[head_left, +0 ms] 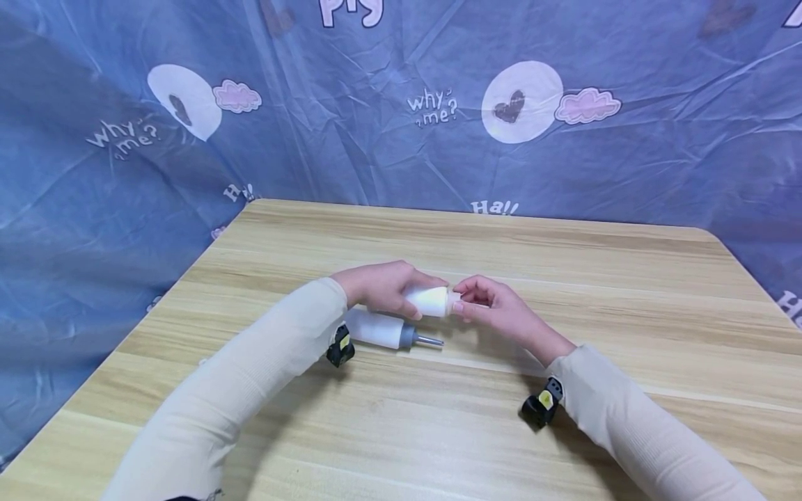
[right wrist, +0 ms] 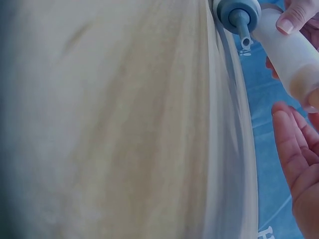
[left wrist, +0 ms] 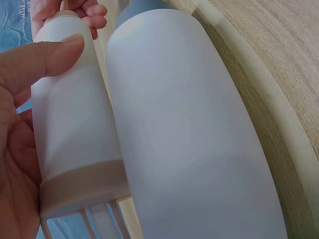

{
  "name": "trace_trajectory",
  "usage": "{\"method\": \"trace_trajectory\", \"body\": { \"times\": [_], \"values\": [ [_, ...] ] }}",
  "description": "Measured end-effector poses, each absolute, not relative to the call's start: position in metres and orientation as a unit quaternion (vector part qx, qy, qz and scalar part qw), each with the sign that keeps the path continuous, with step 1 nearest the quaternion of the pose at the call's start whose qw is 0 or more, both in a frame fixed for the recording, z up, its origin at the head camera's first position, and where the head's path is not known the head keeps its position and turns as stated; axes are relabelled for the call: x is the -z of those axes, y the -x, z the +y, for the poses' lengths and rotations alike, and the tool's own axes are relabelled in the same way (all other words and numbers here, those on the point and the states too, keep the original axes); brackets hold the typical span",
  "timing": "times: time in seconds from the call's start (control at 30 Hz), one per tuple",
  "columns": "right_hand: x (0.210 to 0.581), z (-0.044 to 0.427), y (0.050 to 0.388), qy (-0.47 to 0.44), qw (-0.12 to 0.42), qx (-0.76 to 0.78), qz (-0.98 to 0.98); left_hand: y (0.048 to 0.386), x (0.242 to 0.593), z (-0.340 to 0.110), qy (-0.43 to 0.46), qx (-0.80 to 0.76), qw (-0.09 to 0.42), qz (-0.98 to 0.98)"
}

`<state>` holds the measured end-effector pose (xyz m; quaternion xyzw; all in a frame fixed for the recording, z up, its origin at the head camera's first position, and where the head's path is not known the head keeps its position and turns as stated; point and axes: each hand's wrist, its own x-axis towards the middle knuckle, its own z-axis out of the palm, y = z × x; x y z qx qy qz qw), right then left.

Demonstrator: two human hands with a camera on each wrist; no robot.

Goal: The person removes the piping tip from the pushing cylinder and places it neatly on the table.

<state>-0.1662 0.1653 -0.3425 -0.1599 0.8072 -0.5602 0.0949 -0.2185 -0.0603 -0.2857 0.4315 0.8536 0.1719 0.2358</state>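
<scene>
My left hand (head_left: 382,284) grips a white, bottle-shaped cylinder (head_left: 427,301) with beige ends, thumb along its side. In the left wrist view a beige band (left wrist: 82,186) rings its near end, with thin bars below it. At the other end my right hand (head_left: 501,309) pinches the narrow beige tip between thumb and fingers; the contact is partly hidden in the right wrist view. Beside it, closer to me, a second white cylinder (head_left: 376,330) lies on the table. It has a grey-blue collar (right wrist: 237,14) and a thin hollow metal tube (head_left: 430,341) pointing right.
Both things are near the middle of a light wood-grain table (head_left: 438,431). A blue printed cloth (head_left: 351,118) hangs behind and to the left of the table. Black wrist cameras (head_left: 541,405) hang beneath both sleeves.
</scene>
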Motion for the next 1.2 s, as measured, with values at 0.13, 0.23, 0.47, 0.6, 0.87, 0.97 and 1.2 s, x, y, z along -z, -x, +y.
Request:
{"method": "trace_trajectory", "body": {
  "times": [0.13,0.23,0.47,0.6,0.87,0.97,1.2],
  "values": [
    [0.3421,0.165,0.1653,0.167,0.112,0.577,0.792,0.2182,0.2854,-0.0599,-0.433,-0.168,0.233,0.854],
    [0.3419,0.1648,0.1651,0.169,0.115,0.581,0.787,0.2186,0.2863,-0.0599,-0.436,-0.165,0.228,0.855],
    [0.3426,0.1642,0.1656,0.171,0.099,0.562,0.803,0.2191,0.2875,-0.0595,-0.441,-0.161,0.226,0.853],
    [0.3431,0.1643,0.1666,0.171,0.082,0.55,0.813,0.219,0.287,-0.0593,-0.442,-0.16,0.225,0.853],
    [0.3437,0.1641,0.1674,0.174,0.073,0.549,0.814,0.2194,0.2873,-0.0589,-0.441,-0.157,0.224,0.855],
    [0.3442,0.1642,0.1679,0.178,0.076,0.55,0.812,0.2192,0.2869,-0.0589,-0.443,-0.156,0.223,0.855],
    [0.345,0.1656,0.1684,0.178,0.091,0.541,0.817,0.2198,0.2871,-0.059,-0.445,-0.163,0.223,0.852]
  ]
}}
